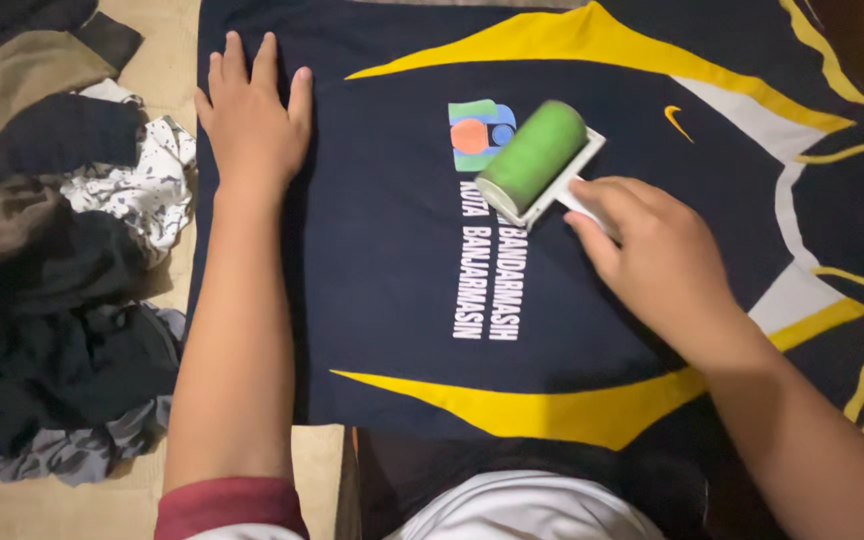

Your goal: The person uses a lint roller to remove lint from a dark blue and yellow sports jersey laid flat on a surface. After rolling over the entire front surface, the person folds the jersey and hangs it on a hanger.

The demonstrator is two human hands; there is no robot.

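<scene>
warm, dim indoor light falls brightest on the dark jersey centre. corners beyond the jersey sink into shadow, and the clothes pile beside it is murky, slightly soft

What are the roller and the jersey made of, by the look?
Roller: matte green drum, likely sticky paper or silicone; white frame looks like smooth plastic. Jersey: dark navy with yellow panels, smooth and slightly sheeny, probably synthetic knit; it lies flat with few creases.

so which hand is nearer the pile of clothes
Left. The left hand lies flat on the dark shirt beside the pile of clothes; the right hand holds the green roller farther off.
</scene>
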